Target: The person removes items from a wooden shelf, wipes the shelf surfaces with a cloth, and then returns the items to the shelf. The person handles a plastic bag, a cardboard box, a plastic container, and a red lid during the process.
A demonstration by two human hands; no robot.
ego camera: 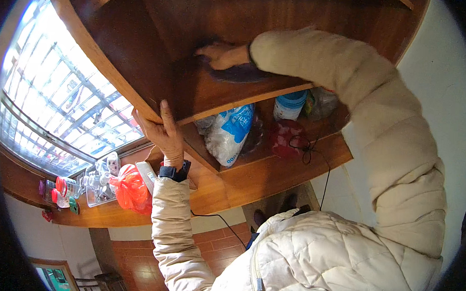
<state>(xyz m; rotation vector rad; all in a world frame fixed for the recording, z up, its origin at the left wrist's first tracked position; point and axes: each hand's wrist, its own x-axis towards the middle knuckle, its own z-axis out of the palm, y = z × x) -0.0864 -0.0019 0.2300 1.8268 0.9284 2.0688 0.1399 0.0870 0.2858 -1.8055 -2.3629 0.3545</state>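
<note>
My right hand (225,56) reaches into an upper compartment of a brown wooden shelf unit (262,14), close to its inner corner. Around and below its fingers is a dark patch; I cannot tell whether it is a cloth or shadow. My left hand (161,132) grips the front edge of the unit's side panel (114,83), thumb on the inner side and fingers outside. A dark watch or band (174,173) circles that wrist. In the compartment below lie a white and blue plastic bag (231,131), a blue and white canister (290,105) and a red bag (288,138).
On the wooden counter (211,191) stand a red plastic bag (131,188), a clear tray of cups (98,186) and red-lidded jars (65,187). A black cable (325,184) hangs over the counter's edge. The barred window (71,87) is at left, a white wall (435,76) at right.
</note>
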